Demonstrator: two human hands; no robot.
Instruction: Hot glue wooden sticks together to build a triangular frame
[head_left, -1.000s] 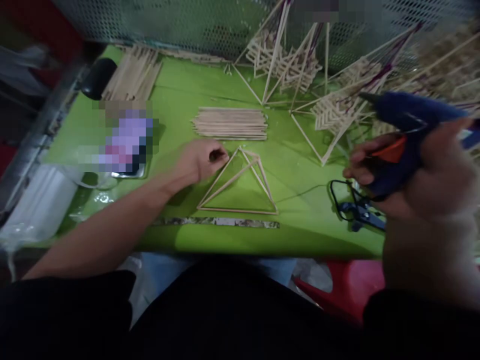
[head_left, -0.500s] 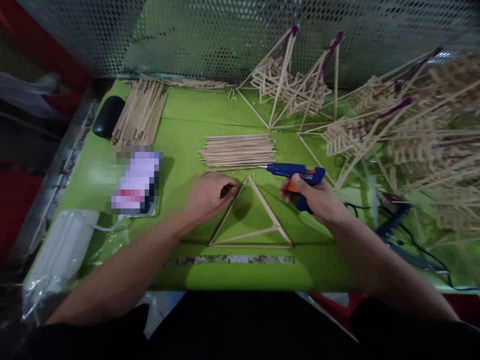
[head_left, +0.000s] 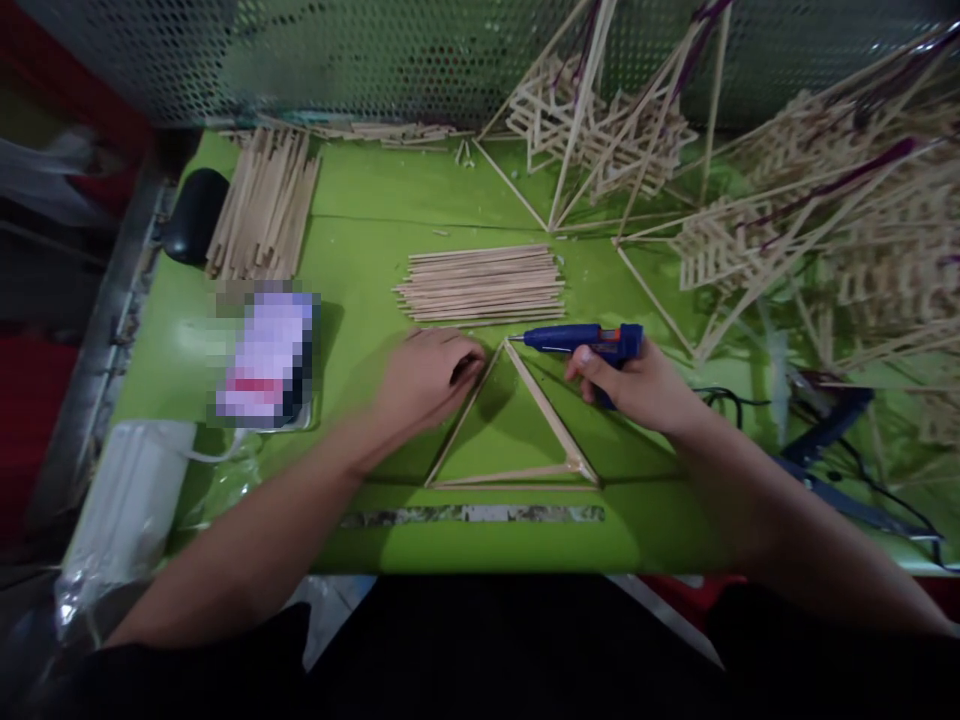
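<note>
My right hand [head_left: 637, 385] is wrapped round a blue glue gun [head_left: 559, 337], index finger near its trigger. The tip of its nozzle is at the top corner of a triangular frame [head_left: 544, 410] made of thin wooden sticks, which lies on the green table. My left hand [head_left: 435, 375] is closed in a pinch on the frame's left side, just below that corner; its fingertips are partly hidden. An extra stick inside the frame runs from the lower left to a joint near the lower right corner. A bundle of sticks [head_left: 484, 285] lies behind the frame.
Several stick structures with purple tips [head_left: 600, 120] crowd the back and right. Another stick pile [head_left: 266, 205], a black rounded object [head_left: 196, 215], a blurred phone [head_left: 262, 355] and a white plastic-wrapped pack [head_left: 131, 500] are on the left. A patterned strip [head_left: 480, 514] lies in front; dark cables [head_left: 862, 485] run at right.
The glue gun's nozzle has moved left and down onto the frame's top corner. My left hand stays by the frame's left side. The view has shifted slightly.
</note>
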